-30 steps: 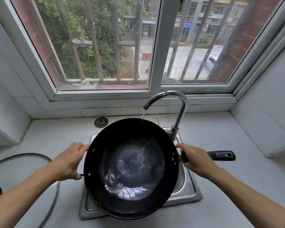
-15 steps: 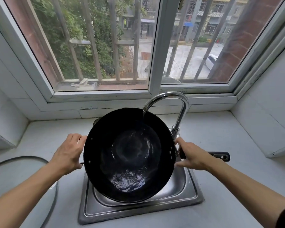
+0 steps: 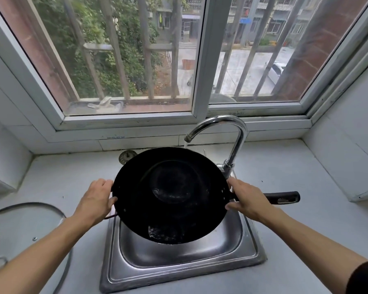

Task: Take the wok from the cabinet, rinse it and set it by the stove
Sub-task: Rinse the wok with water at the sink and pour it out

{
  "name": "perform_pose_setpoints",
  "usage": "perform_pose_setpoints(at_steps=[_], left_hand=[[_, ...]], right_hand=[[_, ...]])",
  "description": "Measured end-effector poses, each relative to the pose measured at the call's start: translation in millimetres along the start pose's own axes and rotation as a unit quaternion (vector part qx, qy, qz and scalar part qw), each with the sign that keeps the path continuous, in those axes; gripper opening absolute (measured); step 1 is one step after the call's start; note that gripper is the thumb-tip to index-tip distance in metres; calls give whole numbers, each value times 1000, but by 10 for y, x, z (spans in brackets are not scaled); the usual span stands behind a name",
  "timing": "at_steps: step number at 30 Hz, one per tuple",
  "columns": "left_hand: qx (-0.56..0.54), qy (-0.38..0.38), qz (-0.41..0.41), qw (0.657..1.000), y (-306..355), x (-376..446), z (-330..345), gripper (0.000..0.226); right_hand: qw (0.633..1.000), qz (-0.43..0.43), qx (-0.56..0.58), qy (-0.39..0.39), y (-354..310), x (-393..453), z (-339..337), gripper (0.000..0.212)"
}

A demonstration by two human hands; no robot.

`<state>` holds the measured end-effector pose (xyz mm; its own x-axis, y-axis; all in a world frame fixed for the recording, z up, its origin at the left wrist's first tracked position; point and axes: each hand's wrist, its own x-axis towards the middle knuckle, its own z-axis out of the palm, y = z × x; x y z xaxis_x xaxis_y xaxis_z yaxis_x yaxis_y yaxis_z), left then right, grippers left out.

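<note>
A black wok (image 3: 170, 196) is held tilted over the steel sink (image 3: 179, 270), its inside facing me and a little water pooled at its low near edge. My left hand (image 3: 96, 200) grips the wok's left rim at the small side handle. My right hand (image 3: 245, 199) holds the long black handle (image 3: 285, 197) where it meets the rim. The chrome faucet (image 3: 232, 141) runs a thin stream just behind the wok's far rim.
A glass lid (image 3: 26, 228) lies on the counter at the left. A round metal drain strainer (image 3: 126, 156) sits behind the wok by the wall. White counter (image 3: 295, 181) spreads to the right, bounded by tiled walls and the window sill.
The wok has been raised and tipped up toward me, moving back from over the sink's front. Most of the water has drained from it. Both hands kept their hold.
</note>
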<state>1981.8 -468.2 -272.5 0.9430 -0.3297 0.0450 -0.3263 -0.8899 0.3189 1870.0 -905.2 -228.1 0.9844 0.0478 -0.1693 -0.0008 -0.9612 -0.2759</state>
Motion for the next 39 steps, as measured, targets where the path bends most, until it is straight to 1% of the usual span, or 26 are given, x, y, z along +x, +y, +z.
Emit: perform_pose_setpoints(at_steps=[5, 8, 12, 16, 23, 31, 39], left_hand=[[21, -11, -17, 1000, 36, -14, 21, 39], [31, -17, 0, 999, 52, -12, 25, 41], [39, 2, 24, 999, 144, 21, 18, 42], [36, 21, 31, 999, 244, 102, 8, 39], [30, 27, 51, 998, 382, 208, -13, 46], [41, 33, 61, 997, 529, 375, -54, 38], [46, 35, 84, 995, 707, 559, -37, 35]], right_hand=[[1000, 13, 20, -1, 81, -5, 95, 46], [999, 29, 29, -6, 155, 10, 162, 44], [999, 50, 19, 7, 236, 57, 218, 41], [997, 76, 24, 24, 297, 111, 216, 38], [993, 105, 38, 37, 466, 171, 270, 39], [987, 135, 77, 42, 590, 116, 312, 40], [981, 151, 108, 54, 735, -35, 345, 41]])
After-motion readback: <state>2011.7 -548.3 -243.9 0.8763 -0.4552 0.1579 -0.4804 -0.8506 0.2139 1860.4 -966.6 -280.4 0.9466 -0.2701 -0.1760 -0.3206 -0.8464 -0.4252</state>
